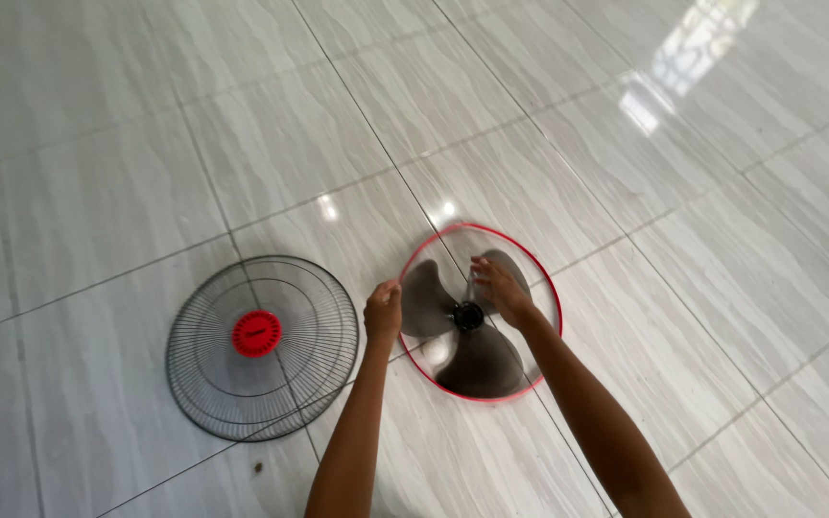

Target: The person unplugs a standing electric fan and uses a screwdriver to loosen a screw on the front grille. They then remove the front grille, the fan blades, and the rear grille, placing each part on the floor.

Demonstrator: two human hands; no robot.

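A grey three-bladed fan blade (477, 360) with a black hub (468, 316) lies on the tiled floor inside a thin red ring (539, 264). My left hand (383, 309) is at the ring's left edge, by the tip of the left blade, with its fingers curled closed on the rim there. My right hand (499, 288) rests on the upper right blade, just right of the hub, fingers bent over the blade's edge. Both forearms reach in from the bottom of the view.
A round black wire fan guard (319, 336) with a red centre cap (257, 333) lies flat on the floor just left of my left hand. Glossy grey-white tiles (702, 317) with window glare at the top right surround everything.
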